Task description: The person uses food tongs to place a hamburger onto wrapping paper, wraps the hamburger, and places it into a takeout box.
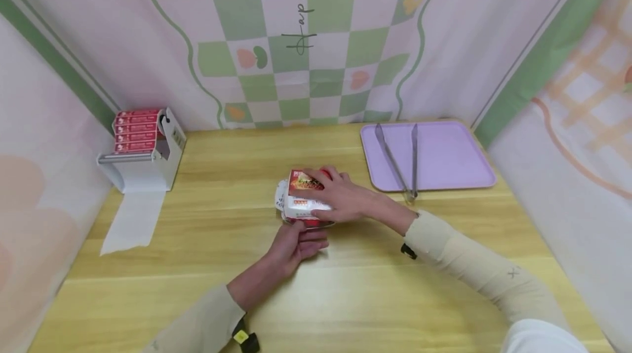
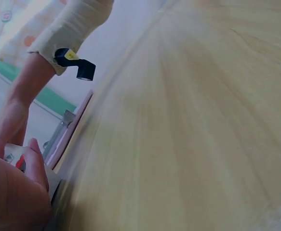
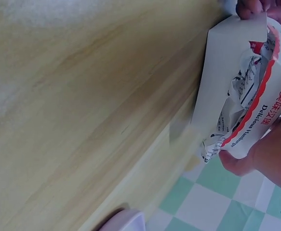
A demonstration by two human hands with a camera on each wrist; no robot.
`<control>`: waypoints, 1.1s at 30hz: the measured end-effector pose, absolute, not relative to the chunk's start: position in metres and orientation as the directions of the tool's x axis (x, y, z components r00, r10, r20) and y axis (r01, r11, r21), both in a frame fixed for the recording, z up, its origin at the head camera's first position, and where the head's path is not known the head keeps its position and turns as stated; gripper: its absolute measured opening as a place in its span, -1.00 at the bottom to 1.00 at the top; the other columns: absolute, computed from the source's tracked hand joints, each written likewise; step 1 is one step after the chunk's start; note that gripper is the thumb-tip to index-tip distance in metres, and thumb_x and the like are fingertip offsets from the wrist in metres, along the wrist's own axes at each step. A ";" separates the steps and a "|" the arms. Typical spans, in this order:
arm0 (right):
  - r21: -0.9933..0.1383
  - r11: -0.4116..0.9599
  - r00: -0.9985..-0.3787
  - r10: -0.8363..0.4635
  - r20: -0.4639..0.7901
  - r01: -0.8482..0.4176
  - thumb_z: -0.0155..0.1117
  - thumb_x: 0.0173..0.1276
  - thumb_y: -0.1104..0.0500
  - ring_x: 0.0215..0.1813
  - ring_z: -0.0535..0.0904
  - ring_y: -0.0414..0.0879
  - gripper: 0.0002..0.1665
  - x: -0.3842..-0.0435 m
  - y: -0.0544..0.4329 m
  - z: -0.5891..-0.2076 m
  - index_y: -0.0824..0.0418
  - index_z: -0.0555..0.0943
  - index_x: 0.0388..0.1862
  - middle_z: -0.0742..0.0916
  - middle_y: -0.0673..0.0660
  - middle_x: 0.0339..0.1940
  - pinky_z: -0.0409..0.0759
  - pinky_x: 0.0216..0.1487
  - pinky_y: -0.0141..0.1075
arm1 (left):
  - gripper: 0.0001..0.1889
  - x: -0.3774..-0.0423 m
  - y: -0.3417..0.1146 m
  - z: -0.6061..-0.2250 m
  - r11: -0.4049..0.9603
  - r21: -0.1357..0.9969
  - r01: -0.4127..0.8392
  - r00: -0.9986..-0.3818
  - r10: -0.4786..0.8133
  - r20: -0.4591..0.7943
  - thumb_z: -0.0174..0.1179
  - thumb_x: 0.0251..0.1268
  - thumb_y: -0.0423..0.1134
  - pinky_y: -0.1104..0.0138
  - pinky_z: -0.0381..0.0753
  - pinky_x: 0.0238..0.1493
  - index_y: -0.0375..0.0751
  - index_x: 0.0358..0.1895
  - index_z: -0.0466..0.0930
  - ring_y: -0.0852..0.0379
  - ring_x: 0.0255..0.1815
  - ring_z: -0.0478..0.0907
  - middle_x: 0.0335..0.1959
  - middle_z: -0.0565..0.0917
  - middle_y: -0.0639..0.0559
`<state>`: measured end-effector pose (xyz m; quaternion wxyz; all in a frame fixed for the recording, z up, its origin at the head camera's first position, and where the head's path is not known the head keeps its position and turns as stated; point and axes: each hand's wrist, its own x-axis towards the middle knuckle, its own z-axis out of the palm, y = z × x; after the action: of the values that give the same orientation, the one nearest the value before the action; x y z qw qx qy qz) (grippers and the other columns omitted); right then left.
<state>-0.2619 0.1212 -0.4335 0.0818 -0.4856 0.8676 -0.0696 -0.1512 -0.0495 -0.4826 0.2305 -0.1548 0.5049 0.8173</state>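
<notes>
A red and white hamburger box [image 1: 301, 199] sits on the table, its lid partly raised. In the right wrist view, crumpled printed wrapping paper [image 3: 241, 96] shows in the gap under the lid's red scalloped edge. My right hand [image 1: 340, 196] grips the lid from above and the right, its fingers spread over the top and the thumb [image 3: 236, 163] at the side. At the near side of the box, my left hand [image 1: 293, 246] holds the edge, thumb at the near-left corner. Its other fingers are partly hidden in the left wrist view.
A lilac tray [image 1: 454, 155] stands at the back right, with metal tongs [image 1: 415, 161] lying across its front edge. At the back left is a white dispenser [image 1: 170, 155] with a roll of red labels [image 1: 138, 130]; a pale strip [image 1: 133, 221] hangs from it. Patterned curtains [image 1: 276, 56] surround the table.
</notes>
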 end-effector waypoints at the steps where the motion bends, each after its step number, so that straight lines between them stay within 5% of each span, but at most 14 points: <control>1: -0.191 0.518 -0.514 -0.854 -0.078 -0.833 0.01 0.46 -0.27 0.49 0.12 0.29 -0.24 -0.261 0.121 -0.434 -0.51 -0.01 0.57 0.01 0.13 0.67 0.45 0.16 0.20 | -0.58 -0.151 -0.050 -0.483 -0.388 0.755 -0.528 -0.849 0.219 -0.481 -0.28 0.54 -0.34 0.30 0.77 -0.15 -0.45 0.34 0.28 0.07 -0.24 0.78 -0.04 0.74 -0.31; 7: -0.158 0.513 -0.507 -0.858 -0.084 -0.843 0.01 0.46 -0.26 0.50 0.10 0.31 -0.24 -0.257 0.120 -0.436 -0.50 -0.01 0.57 0.00 0.15 0.67 0.45 0.18 0.20 | -0.61 -0.149 -0.050 -0.484 -0.405 0.762 -0.506 -0.862 0.216 -0.458 -0.26 0.58 -0.34 0.31 0.76 -0.13 -0.43 0.33 0.28 0.10 -0.25 0.78 -0.18 0.78 -0.14; 22: -0.119 0.534 -0.515 -0.843 -0.154 -0.837 -0.29 0.59 -0.29 0.54 0.02 0.34 -0.42 -0.249 0.115 -0.431 -0.58 -0.01 0.53 -0.09 0.14 0.69 0.35 0.22 0.35 | -0.56 -0.147 -0.054 -0.482 -0.352 0.796 -0.493 -0.869 0.238 -0.433 -0.19 0.41 -0.46 0.37 0.75 -0.16 -0.49 0.32 0.32 0.09 -0.19 0.78 0.08 0.66 -0.43; 33: -0.102 0.498 -0.484 -0.865 -0.131 -0.861 -0.22 0.60 -0.21 0.56 -0.05 0.52 -0.44 -0.250 0.112 -0.430 -0.59 0.07 0.51 -0.08 0.09 0.69 0.18 0.32 0.50 | -0.65 -0.147 -0.057 -0.492 -0.350 0.788 -0.506 -0.862 0.237 -0.448 -0.10 0.55 -0.36 0.39 0.75 -0.17 -0.48 0.25 0.39 0.18 -0.31 0.77 -0.30 0.76 -0.01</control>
<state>-0.2499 0.1121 -0.4299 0.0827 -0.5010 0.8614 -0.0112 -0.1473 -0.0572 -0.4919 0.2288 -0.1290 0.5222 0.8114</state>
